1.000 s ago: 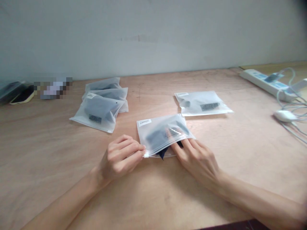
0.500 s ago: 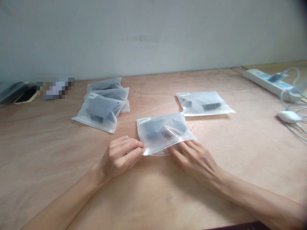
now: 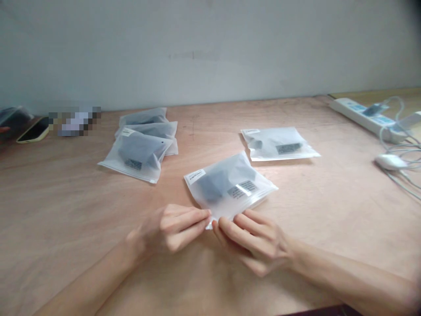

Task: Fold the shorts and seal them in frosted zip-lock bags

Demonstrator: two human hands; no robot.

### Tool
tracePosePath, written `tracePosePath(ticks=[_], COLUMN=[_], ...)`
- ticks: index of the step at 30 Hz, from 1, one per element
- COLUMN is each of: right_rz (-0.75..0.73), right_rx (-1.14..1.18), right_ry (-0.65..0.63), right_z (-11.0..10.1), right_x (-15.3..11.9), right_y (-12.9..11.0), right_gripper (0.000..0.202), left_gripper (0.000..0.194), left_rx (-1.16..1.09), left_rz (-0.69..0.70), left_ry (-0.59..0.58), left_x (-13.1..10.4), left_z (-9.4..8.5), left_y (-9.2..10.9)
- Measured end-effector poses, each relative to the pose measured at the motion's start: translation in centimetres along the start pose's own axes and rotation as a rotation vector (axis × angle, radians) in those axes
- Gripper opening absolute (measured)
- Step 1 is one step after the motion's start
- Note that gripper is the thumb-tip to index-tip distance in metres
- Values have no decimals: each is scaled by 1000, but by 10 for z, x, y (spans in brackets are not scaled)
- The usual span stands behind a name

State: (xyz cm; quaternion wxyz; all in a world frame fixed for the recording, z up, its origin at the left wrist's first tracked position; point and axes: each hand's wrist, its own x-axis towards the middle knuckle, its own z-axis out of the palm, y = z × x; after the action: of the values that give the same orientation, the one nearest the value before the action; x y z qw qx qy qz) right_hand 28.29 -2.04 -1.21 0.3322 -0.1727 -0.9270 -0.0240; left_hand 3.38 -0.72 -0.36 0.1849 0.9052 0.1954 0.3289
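Note:
A frosted zip bag with a dark item inside and a printed label lies tilted on the table in front of me. My left hand pinches its near left corner, by the white slider. Close beside it, my right hand has its thumb and fingers closed at the same near edge, around the slider end of the zip. The fingertips hide part of that edge. Whatever the dark contents are, the cloudy plastic blurs them.
Several similar bags overlap at the left back. Another bag lies at the right back. On the far right are a power strip, cables and a white adapter. A phone rests at the far left.
My right hand has come out from under the bag's near edge and moved left to the slider corner. The bag has turned, its near left corner now closer to me.

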Motion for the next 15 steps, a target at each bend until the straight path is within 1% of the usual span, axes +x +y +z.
tracePosePath(ticks=[4,7,10,13,15], right_rz=[-84,-71,-53,-45,-21], right_rx=[-23,21,19,-10,-25], right_ry=[-30,-44,-53,-64,-77], right_z=[-2,-2,-1,-3,-4], right_x=[1,0,-1,-2,-2], right_y=[-2,-3,-1,3,6], right_gripper=[31,35,32,31,31], left_gripper=[23,22,18,15,16], left_rx=[27,47,94,205,302], left_rz=[31,35,54,136,193], left_ry=[-14,-9,-4,-11,-40], left_x=[2,1,0,-1,-1], left_z=[2,4,5,1,-2], left_y=[2,2,0,-4,-8])
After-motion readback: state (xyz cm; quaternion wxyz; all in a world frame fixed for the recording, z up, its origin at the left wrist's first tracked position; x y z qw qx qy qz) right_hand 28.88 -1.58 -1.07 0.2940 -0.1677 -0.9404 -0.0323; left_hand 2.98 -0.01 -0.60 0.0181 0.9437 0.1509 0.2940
